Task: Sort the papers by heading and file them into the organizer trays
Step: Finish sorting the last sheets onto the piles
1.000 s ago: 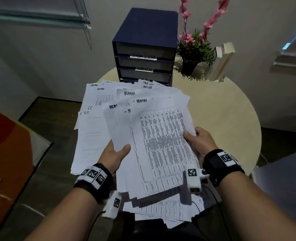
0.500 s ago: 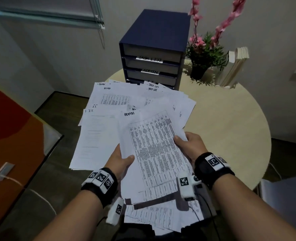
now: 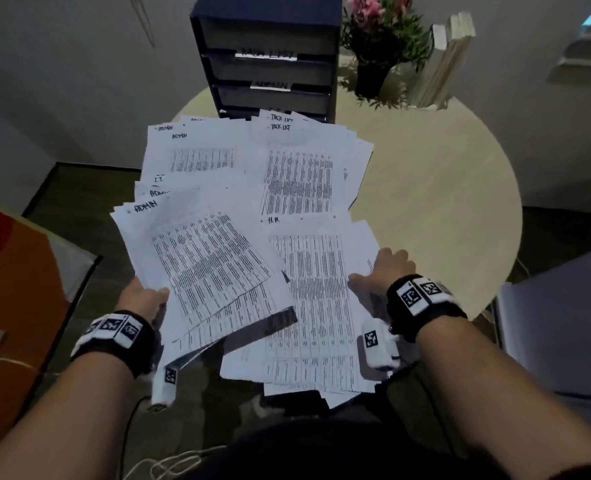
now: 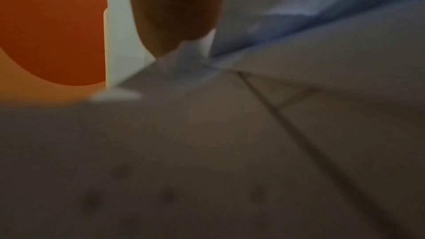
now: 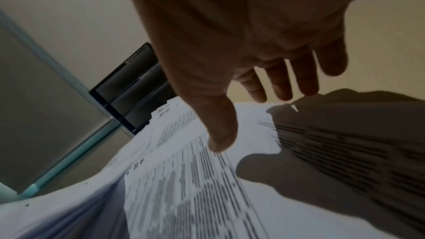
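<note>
Printed sheets with handwritten headings lie fanned over the round table (image 3: 443,202) in the head view. My left hand (image 3: 148,297) grips a bundle headed ADMIN (image 3: 200,265) at its lower left edge, thumb on top, and holds it tilted above the spread. My right hand (image 3: 384,268) rests with straight fingers (image 5: 282,83) on the right edge of a sheet headed HR (image 3: 315,289). Sheets headed TASK LIST (image 3: 297,174) and more ADMIN and IT sheets lie farther back. The dark blue organizer (image 3: 270,64), with labelled trays, stands behind the papers. The left wrist view is blurred and shows only paper undersides.
A potted plant with pink flowers (image 3: 380,39) and upright books (image 3: 443,60) stand to the right of the organizer. An orange panel (image 3: 10,289) is at my left and a grey seat (image 3: 564,323) at my right. Bare tabletop shows right of the papers.
My left hand has carried the ADMIN bundle to the left. My right hand let go of it and moved right onto the uncovered HR sheet. The head camera tilted downward.
</note>
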### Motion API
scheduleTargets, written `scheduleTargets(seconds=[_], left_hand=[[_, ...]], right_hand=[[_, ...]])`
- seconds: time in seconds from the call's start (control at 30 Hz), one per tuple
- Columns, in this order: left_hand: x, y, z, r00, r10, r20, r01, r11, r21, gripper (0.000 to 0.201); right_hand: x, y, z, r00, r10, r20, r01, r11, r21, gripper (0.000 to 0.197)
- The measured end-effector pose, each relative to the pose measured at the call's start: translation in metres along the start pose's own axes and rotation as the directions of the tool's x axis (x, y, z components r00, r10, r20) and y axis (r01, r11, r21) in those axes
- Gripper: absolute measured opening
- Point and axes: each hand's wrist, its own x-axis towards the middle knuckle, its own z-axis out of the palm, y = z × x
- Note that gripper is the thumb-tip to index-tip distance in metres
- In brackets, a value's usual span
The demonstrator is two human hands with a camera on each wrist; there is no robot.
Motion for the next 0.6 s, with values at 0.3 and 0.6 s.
scheduleTargets(seconds=[0.3,0.6], left_hand=[[0.008,-0.006,0.007,0.990,-0.006,0.140,0.008,1.000,-0.013,0.025],[-0.011,-0.005,0.036,0.944,0.027,0.330,-0.044,0.998,0.044,0.025]], right_hand=[[-0.009,-0.020,0.038,0.988,0.151,-0.036,-0.147,0.983,0.106,0.091],[0.000,-0.022,0.035,0.999,0.044,0.015,-0.045,0.825,0.563,0.047]])
